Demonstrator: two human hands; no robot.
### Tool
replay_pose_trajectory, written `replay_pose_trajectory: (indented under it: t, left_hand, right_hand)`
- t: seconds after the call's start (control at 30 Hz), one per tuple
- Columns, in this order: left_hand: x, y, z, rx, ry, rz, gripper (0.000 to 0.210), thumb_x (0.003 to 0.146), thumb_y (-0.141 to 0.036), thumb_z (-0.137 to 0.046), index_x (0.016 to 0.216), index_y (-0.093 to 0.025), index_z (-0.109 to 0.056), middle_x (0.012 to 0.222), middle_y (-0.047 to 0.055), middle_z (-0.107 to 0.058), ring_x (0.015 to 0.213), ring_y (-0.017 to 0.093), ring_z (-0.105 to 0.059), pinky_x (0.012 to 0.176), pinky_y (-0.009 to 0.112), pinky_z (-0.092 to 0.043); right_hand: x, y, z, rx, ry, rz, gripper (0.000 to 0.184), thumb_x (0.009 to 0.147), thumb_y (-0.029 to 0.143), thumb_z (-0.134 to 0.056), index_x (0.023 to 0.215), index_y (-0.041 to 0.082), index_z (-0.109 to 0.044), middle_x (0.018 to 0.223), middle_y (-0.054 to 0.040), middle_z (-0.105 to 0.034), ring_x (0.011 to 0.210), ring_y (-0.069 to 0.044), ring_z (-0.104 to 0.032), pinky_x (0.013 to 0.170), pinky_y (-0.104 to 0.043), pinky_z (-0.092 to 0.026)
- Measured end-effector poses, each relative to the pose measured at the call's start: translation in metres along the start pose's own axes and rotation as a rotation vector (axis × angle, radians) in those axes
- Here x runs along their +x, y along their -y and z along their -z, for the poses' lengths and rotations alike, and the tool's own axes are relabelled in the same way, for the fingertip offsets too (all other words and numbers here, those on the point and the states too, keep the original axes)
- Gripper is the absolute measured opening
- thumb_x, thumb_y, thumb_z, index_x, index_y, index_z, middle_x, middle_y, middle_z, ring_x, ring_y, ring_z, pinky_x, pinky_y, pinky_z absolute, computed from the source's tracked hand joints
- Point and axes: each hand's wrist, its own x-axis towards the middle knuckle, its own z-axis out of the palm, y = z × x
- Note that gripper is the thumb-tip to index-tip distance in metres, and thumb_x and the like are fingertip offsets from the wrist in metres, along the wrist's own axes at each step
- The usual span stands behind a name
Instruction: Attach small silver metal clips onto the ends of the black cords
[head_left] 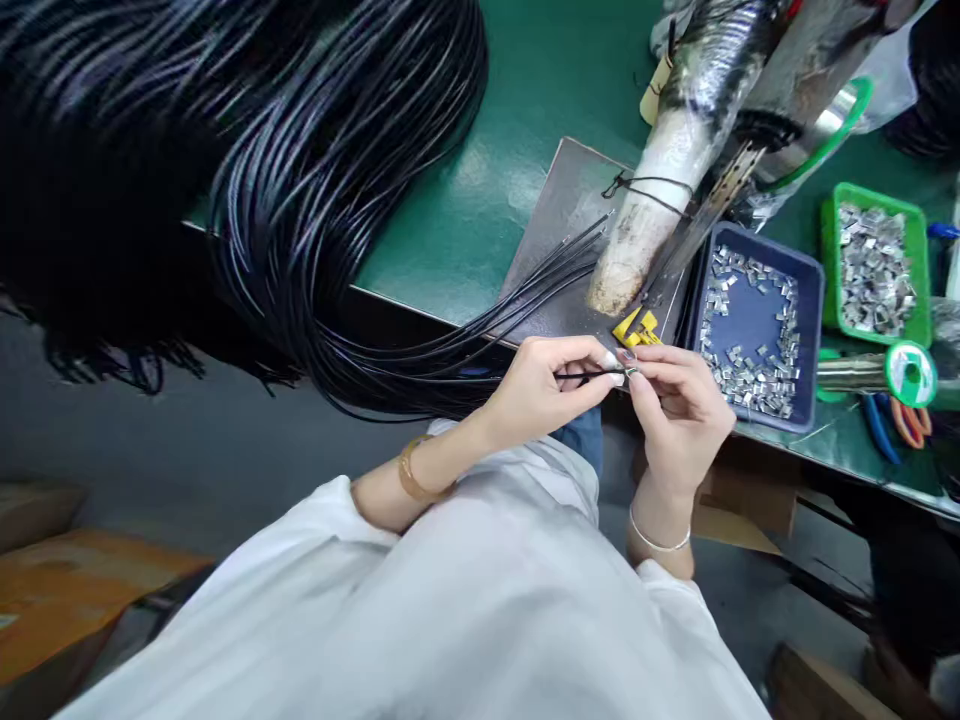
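Left of the blue tray (752, 322) | your left grip (536, 385) pinches black cable (571, 376), right grip (679, 410) a small silvery piece (631, 371) | now align them, steady!

- tray (752, 318) on tbl (439, 250), metal bits (757, 388) in it
- bin (923, 275) R of tray, more metal bits in
- spool (862, 374), tool handles (880, 428) front-R of tray
- plate (571, 190) L of tray, cable ends (574, 247) over it
- cable bundle (360, 170) far L of tray
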Motion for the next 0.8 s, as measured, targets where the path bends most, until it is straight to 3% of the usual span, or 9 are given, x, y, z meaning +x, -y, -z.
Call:
replay_pose_trajectory:
  t: [0.1, 0.2, 0.33, 0.5, 0.57, 0.67, 0.8]
  left_hand:
    - [-0.001, 0.000, 0.002, 0.043, -0.001, -0.027, 0.014, 0.087, -0.023, -0.066, 0.083, -0.010, -0.068, 0.070, 0.000, -0.060, 0.057, 0.005, -0.043, 0.050, 0.018, -0.034]
    - [-0.001, 0.001, 0.004, 0.143, 0.006, -0.149, 0.011, 0.087, -0.021, -0.066, 0.086, -0.011, -0.070, 0.074, 0.002, -0.066, 0.056, 0.006, -0.045, 0.051, 0.018, -0.036]
    - [0.000, 0.004, 0.008, 0.292, 0.012, -0.376, 0.009, 0.089, -0.017, -0.065, 0.091, -0.012, -0.072, 0.083, 0.006, -0.074, 0.065, 0.009, -0.058, 0.062, 0.020, -0.045]
    - [0.000, 0.010, 0.007, 0.341, 0.002, -0.537, 0.009, 0.090, -0.014, -0.063, 0.094, -0.013, -0.071, 0.085, 0.007, -0.076, 0.076, 0.013, -0.067, 0.076, 0.026, -0.050]
    - [-0.001, 0.009, 0.005, 0.315, 0.001, -0.576, 0.009, 0.090, -0.014, -0.063, 0.093, -0.014, -0.071, 0.085, 0.007, -0.077, 0.076, 0.013, -0.068, 0.077, 0.027, -0.049]
    - [-0.003, 0.006, 0.005, 0.143, 0.015, -0.387, 0.010, 0.091, -0.017, -0.063, 0.089, -0.013, -0.072, 0.080, 0.007, -0.076, 0.071, 0.012, -0.067, 0.070, 0.025, -0.050]
    - [-0.002, 0.001, 0.006, -0.274, 0.022, 0.068, 0.016, 0.092, -0.025, -0.061, 0.085, -0.012, -0.068, 0.059, 0.001, -0.066, 0.050, 0.007, -0.055, 0.053, 0.020, -0.043]
  right_hand:
    - [0.000, 0.000, 0.001, -0.006, 0.009, -0.001, 0.015, 0.083, 0.013, -0.071, 0.091, 0.025, -0.075, 0.098, -0.0023, -0.071, 0.092, -0.016, -0.070, 0.077, -0.030, -0.061]
    - [0.000, -0.001, 0.001, 0.017, 0.024, -0.018, 0.013, 0.083, 0.013, -0.071, 0.090, 0.024, -0.074, 0.098, -0.0027, -0.071, 0.091, -0.016, -0.070, 0.077, -0.030, -0.062]
    - [-0.002, -0.003, 0.001, 0.080, 0.039, -0.055, 0.008, 0.085, 0.016, -0.069, 0.087, 0.023, -0.071, 0.101, -0.0032, -0.069, 0.093, -0.018, -0.072, 0.081, -0.033, -0.063]
    - [-0.004, -0.012, 0.003, 0.170, 0.085, -0.109, 0.002, 0.086, 0.022, -0.069, 0.085, 0.021, -0.068, 0.104, -0.0040, -0.068, 0.094, -0.019, -0.074, 0.085, -0.036, -0.063]
    - [-0.004, -0.016, 0.003, 0.255, 0.164, -0.156, 0.012, 0.088, 0.028, -0.066, 0.080, 0.020, -0.064, 0.104, -0.0051, -0.068, 0.092, -0.020, -0.075, 0.086, -0.038, -0.064]
    - [-0.002, -0.017, 0.002, 0.293, 0.162, -0.183, 0.018, 0.091, 0.031, -0.062, 0.078, 0.018, -0.059, 0.105, -0.0062, -0.068, 0.093, -0.021, -0.075, 0.083, -0.036, -0.064]
    - [0.000, -0.010, -0.002, 0.109, -0.177, -0.053, 0.003, 0.093, 0.021, -0.059, 0.094, 0.019, -0.061, 0.108, -0.0062, -0.069, 0.096, -0.018, -0.074, 0.082, -0.033, -0.064]
